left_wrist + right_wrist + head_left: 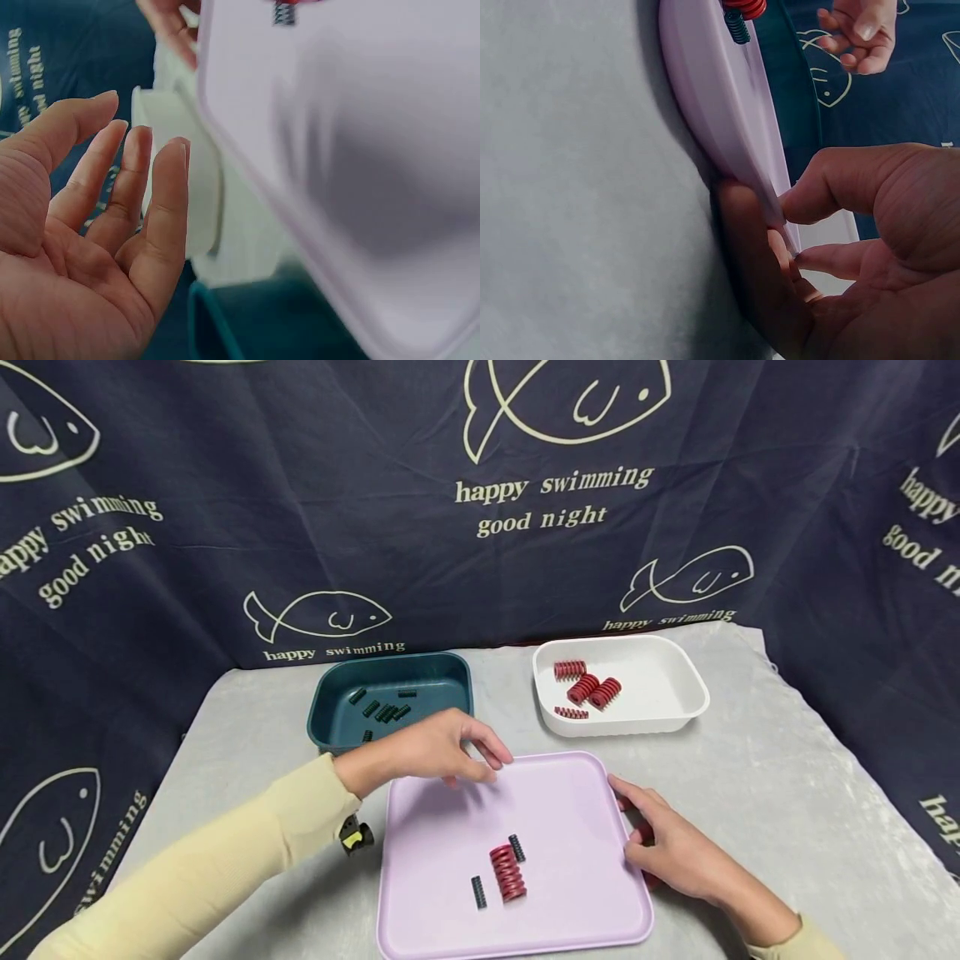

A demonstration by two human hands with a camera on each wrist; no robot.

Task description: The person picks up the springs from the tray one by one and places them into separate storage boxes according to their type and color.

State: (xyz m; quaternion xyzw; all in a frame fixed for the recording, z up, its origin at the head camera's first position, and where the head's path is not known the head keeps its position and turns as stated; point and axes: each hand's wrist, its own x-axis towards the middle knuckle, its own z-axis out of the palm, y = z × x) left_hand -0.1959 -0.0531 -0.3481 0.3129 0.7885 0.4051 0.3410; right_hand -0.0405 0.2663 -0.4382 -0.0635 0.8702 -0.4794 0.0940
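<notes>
A lilac tray (570, 827) lies on the cloth in front of the person. On it rest a thick red coil spring (508, 872) and two small dark green springs, one to its left (478, 892) and one at its upper right (517, 848). My right hand (667, 847) grips the tray's right edge; in the right wrist view the thumb (825, 184) is at the rim and a finger reaches underneath. Over the tray's far left corner hovers my left hand (442, 745), its fingers loosely bent. The left wrist view shows its palm (82, 292) holding nothing.
Behind the tray at left stands a teal bin (442, 670) with several dark green springs inside. A white bin (660, 693) at the back right holds several red springs (583, 688). Dark printed curtains (420, 577) hang behind and beside the table.
</notes>
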